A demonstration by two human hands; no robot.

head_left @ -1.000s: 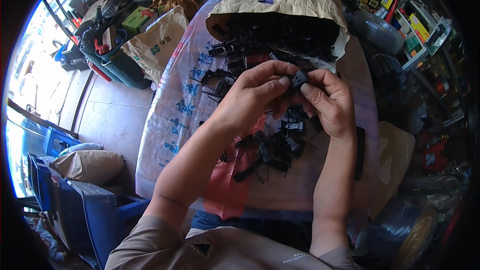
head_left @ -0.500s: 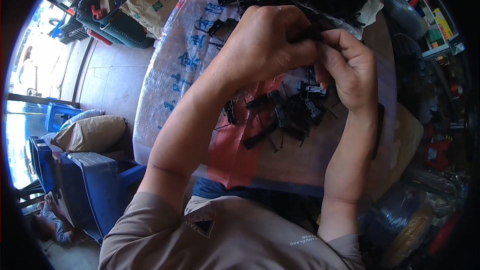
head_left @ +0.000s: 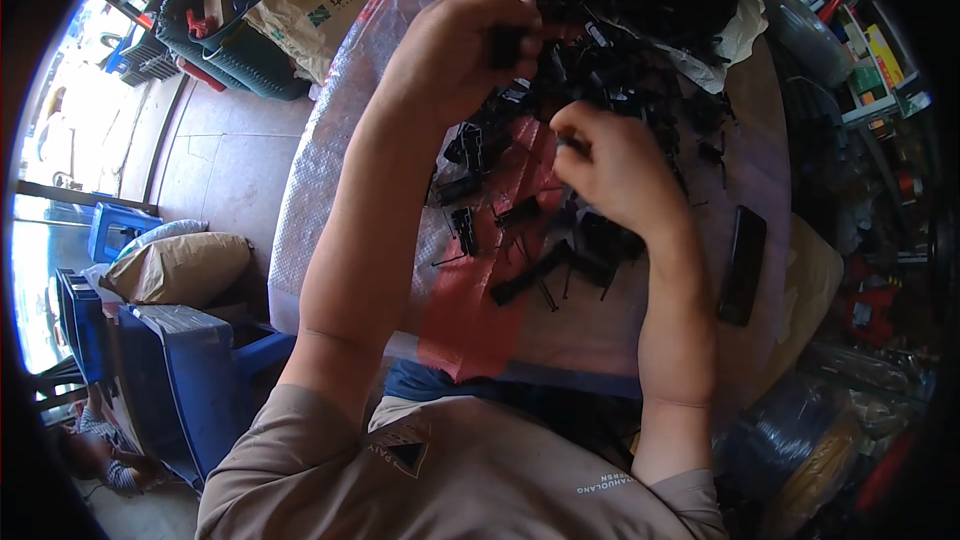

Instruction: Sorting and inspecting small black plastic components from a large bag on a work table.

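At the far side of the table, my left hand (head_left: 462,45) is closed round a small black plastic part (head_left: 508,46); the fingers hide most of its shape. My right hand (head_left: 618,165) is curled shut a little nearer and to the right, apart from the left one. Something small and dark shows between its thumb and finger, too little to name. Beneath both hands lie loose black plastic parts (head_left: 575,265), some with thin pins or screws sticking out. A larger heap of similar black pieces (head_left: 620,65) spreads beyond my right hand.
A woven plastic sheet (head_left: 310,230) with a red band (head_left: 465,325) covers the table. A black phone-like slab (head_left: 743,265) lies on the right. Crowded shelves (head_left: 870,60) stand far right; a blue plastic stool (head_left: 185,380) and a full sack (head_left: 185,267) are left. Another person (head_left: 110,455) is lower left.
My hands were together and have drawn apart. The left has moved left with the black part, the right left and nearer. The dark slab and more of the heap are uncovered.
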